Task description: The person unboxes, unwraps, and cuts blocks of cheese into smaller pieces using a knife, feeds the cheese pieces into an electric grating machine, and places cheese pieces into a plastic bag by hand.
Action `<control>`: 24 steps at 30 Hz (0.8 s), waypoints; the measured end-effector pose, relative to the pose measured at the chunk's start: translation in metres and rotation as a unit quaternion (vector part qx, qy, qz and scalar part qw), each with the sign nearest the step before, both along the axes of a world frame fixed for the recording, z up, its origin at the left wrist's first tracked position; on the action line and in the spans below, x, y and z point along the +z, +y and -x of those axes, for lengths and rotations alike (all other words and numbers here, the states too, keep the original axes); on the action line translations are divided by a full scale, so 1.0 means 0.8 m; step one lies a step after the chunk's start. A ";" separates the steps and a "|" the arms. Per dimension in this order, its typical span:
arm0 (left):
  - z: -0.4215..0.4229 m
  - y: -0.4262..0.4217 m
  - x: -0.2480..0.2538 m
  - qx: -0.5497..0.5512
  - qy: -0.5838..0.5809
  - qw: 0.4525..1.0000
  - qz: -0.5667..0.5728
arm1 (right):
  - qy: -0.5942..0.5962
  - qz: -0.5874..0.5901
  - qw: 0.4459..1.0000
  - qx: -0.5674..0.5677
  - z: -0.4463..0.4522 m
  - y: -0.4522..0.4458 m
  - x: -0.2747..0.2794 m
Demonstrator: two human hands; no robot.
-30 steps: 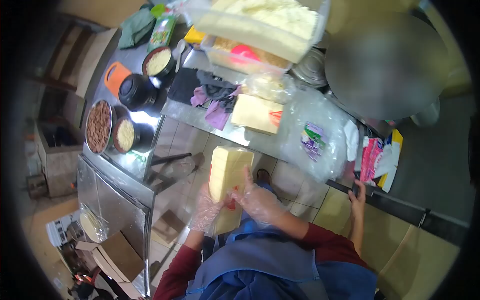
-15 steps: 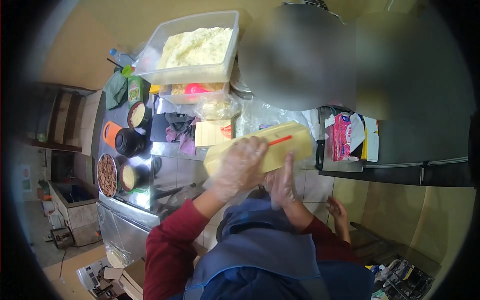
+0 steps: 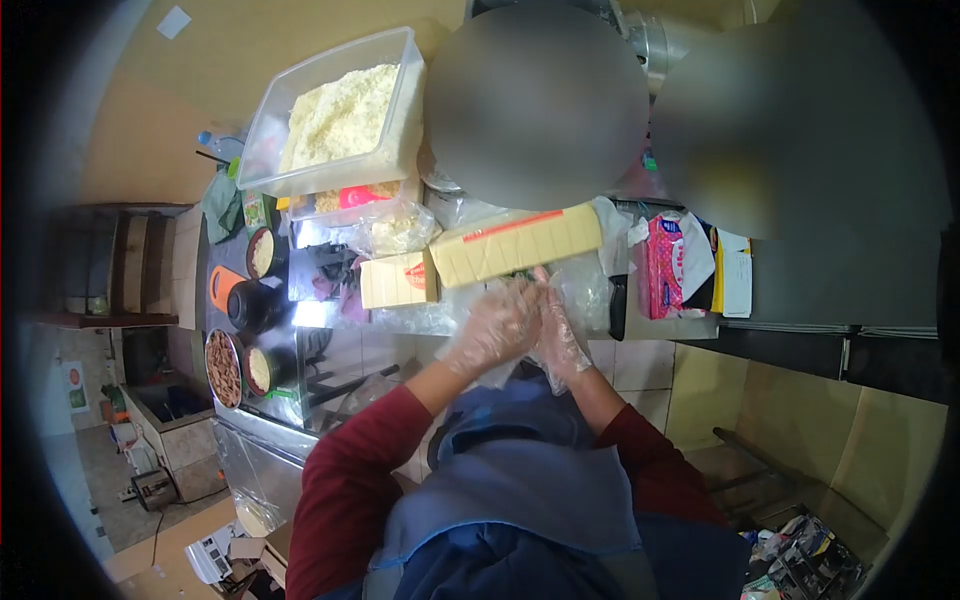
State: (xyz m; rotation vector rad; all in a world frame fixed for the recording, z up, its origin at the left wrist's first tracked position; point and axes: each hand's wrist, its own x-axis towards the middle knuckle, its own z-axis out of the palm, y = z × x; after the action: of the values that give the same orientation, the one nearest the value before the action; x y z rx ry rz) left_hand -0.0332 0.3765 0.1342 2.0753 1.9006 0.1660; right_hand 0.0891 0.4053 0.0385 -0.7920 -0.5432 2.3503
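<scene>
One long block (image 3: 520, 246) looked set down but uncut; our left hand (image 3: 498, 325) and right hand (image 3: 561, 338) hung together, grip impossible to tell.

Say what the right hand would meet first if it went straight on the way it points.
Most likely the long pale block with the red strip, just beyond the right hand; depth is unclear, so they may already touch.

Pale-yel block (image 3: 518, 250) w/ red strip (image 3: 513, 226), maroon sleeves (image 3: 350, 465), blue apron (image 3: 510, 485), blk knife handle (image 3: 618, 308), pink pkg (image 3: 662, 265)
</scene>
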 end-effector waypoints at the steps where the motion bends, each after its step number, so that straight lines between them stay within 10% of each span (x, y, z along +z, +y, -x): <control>1: 0.012 0.014 0.016 -0.023 0.003 1.000 -0.006 | -0.002 0.002 1.000 0.000 -0.010 0.000 0.000; 5: 0.082 0.067 -0.038 0.104 0.147 0.976 -0.125 | -0.093 -0.058 0.978 0.178 -0.054 0.024 -0.011; 7: 0.088 0.076 -0.030 0.121 0.141 0.981 0.063 | -0.236 -0.140 0.934 0.227 -0.072 0.024 -0.016; 11: 0.116 0.081 -0.045 0.096 0.079 0.992 0.039 | -0.358 -0.464 0.790 0.181 -0.111 0.040 -0.004; 18: 0.154 0.089 -0.037 0.107 0.047 0.978 0.172 | -0.394 -0.431 0.805 0.105 -0.102 0.063 0.019; 21: 0.143 0.060 -0.105 0.144 0.125 0.982 -0.001 | -0.427 -0.503 0.751 -0.006 -0.084 0.076 0.036; 23: 0.106 0.020 -0.092 0.174 0.084 0.975 -0.113 | -0.514 -0.652 0.554 -0.067 -0.066 0.090 0.079; 24: 0.096 0.004 -0.106 0.160 0.131 0.967 -0.147 | -0.516 -0.652 0.552 -0.063 -0.054 0.098 0.099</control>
State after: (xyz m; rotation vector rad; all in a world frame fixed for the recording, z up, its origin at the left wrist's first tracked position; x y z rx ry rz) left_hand -0.1100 0.3794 0.0491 2.0342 2.5045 0.2729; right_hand 0.1322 0.4833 0.1176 -1.1622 -2.1770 0.4819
